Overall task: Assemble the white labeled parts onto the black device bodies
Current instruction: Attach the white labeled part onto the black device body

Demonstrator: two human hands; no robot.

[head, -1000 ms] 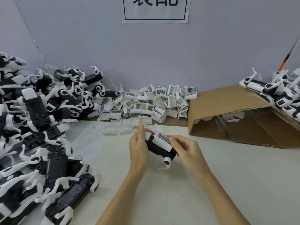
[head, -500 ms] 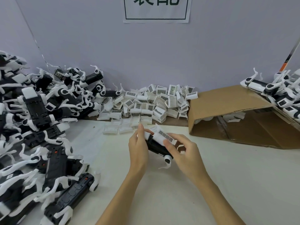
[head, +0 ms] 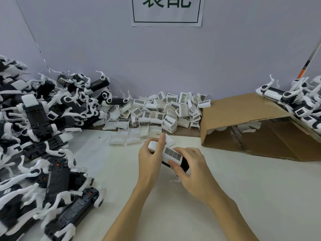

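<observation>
Above the table's middle, both hands hold one black device body [head: 184, 164]. A white part with a barcode label [head: 172, 154] lies on top of it. My left hand [head: 150, 162] grips the body's far end, index finger over the white part's upper end. My right hand [head: 191, 169] curls round the body's near end, thumb against the part's lower edge. Most of the body is hidden by the hands. Loose white labeled parts [head: 161, 112] are heaped at the back wall. Many black device bodies [head: 38, 136] with white arms are piled on the left.
An open cardboard box [head: 243, 115] lies on its side at the right. Behind it rests a pile of white-and-black devices [head: 298, 101]. A paper sign [head: 166, 11] hangs on the wall. The pale table [head: 225, 188] stretches in front of the hands.
My right hand has slid down over the body's near end, and the white labeled part now lies flatter on the black body. The left hand's index finger has moved onto the part.
</observation>
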